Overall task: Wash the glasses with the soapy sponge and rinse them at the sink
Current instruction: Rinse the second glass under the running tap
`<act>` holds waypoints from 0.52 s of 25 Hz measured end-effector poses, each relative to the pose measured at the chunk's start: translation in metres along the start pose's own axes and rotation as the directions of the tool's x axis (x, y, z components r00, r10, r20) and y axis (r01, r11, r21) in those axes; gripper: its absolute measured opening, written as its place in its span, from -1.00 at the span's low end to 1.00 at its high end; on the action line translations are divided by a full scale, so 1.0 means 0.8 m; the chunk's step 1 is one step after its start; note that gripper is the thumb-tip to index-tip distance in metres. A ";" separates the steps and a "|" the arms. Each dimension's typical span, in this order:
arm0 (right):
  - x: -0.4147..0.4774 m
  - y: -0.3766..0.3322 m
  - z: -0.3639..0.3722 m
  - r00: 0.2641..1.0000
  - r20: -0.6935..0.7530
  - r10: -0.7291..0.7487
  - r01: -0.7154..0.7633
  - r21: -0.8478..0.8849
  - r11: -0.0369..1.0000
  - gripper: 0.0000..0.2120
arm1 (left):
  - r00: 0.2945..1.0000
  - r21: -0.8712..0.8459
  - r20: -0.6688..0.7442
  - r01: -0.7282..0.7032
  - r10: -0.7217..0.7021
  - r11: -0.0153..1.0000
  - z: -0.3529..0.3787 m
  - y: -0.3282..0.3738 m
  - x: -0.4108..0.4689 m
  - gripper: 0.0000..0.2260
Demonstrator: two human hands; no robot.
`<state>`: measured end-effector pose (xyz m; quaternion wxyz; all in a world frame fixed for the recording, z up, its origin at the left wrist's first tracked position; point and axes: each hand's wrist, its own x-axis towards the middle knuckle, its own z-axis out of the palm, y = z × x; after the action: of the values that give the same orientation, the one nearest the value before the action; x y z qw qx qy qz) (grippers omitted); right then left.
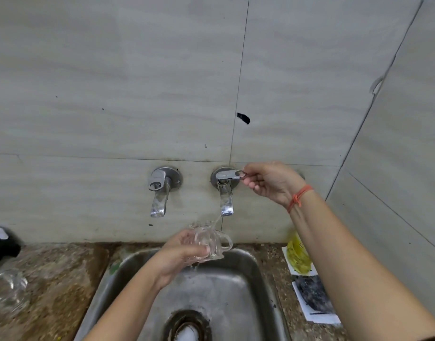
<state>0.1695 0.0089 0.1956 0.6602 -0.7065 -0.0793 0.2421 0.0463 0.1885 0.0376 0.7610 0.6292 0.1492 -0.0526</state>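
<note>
My left hand (180, 252) grips a clear glass mug (211, 239) with a handle, tilted under the right tap (225, 193) above the steel sink (250, 271). A thin stream of water runs from that tap's spout into the mug and drips off below it. My right hand (270, 183) pinches the end of the right tap's lever (232, 174), which points to the right. No sponge shows in view.
A second tap (161, 190) is mounted on the tiled wall to the left, with no water running. More clear glassware (7, 286) lies blurred on the left counter. A yellow sachet (297, 254) and a dark sachet (314, 296) lie on the right counter. The sink drain (186, 326) is near the front.
</note>
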 end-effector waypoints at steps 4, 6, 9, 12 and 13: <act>-0.018 0.005 0.004 0.995 0.097 -0.017 0.024 -0.070 0.997 -0.77 | 0.984 0.201 -0.162 -0.036 0.069 0.979 -0.020 -0.004 -0.014 -0.26; -0.027 0.009 0.014 0.988 0.153 0.006 0.008 -0.090 0.996 -0.79 | 0.977 0.213 -0.189 -0.059 0.100 0.975 -0.030 -0.008 -0.025 -0.25; -0.033 0.014 0.034 0.990 0.137 0.025 -0.014 -0.079 0.997 -0.83 | 0.963 0.238 -0.226 -0.091 0.146 0.967 -0.042 -0.011 -0.041 -0.25; -0.039 0.018 0.046 0.998 0.057 0.005 -0.003 -0.046 0.999 -0.82 | 0.949 0.295 -0.259 -0.101 0.181 0.950 -0.053 -0.014 -0.056 -0.26; -0.041 0.020 0.047 0.999 0.031 -0.012 0.013 -0.048 0.999 -0.82 | 0.945 0.306 -0.265 -0.106 0.191 0.946 -0.054 -0.014 -0.062 -0.26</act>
<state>0.1205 0.0266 0.1874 0.6434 -0.7179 -0.0995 0.2467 -0.0106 0.2227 0.0342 0.6331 0.7433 0.2018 0.0775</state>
